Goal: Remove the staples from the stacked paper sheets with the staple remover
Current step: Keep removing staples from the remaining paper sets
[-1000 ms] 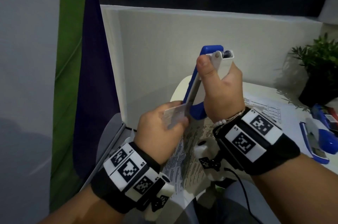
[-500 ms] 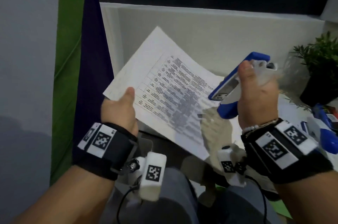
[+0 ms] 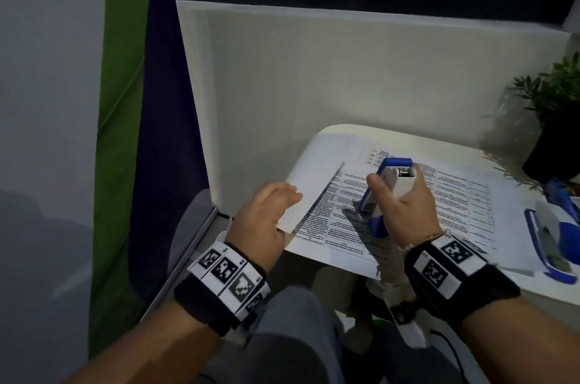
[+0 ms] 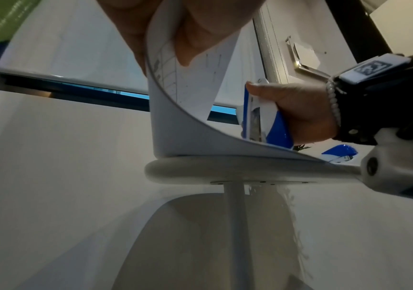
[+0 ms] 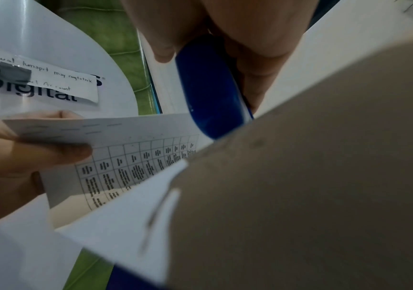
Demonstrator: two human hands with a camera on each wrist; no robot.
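The stacked paper sheets (image 3: pixel 455 201) with a printed table lie on the white round table (image 3: pixel 345 135). My left hand (image 3: pixel 263 220) pinches their left edge and curls it up and over; the left wrist view shows the curled paper (image 4: pixel 175 127) between thumb and fingers. My right hand (image 3: pixel 405 211) grips the blue and white staple remover (image 3: pixel 392 179) upright, its lower end down on the printed sheet just right of the lifted edge. From the right wrist I see the staple remover's blue body (image 5: pixel 207 88) above the paper (image 5: pixel 131 157) and my left hand (image 5: pixel 14 166). No staple is visible.
A second blue and white stapler-like tool (image 3: pixel 555 245) lies at the table's right edge, near a potted plant (image 3: pixel 555 107). A white partition (image 3: pixel 314 70) stands close behind the table. My knees are under the table's near rim (image 4: pixel 200 172).
Half a second ago my left hand held the sheets up in the air. Now they lie on the table with the left edge lifted, and my right hand has brought the staple remover down onto them.
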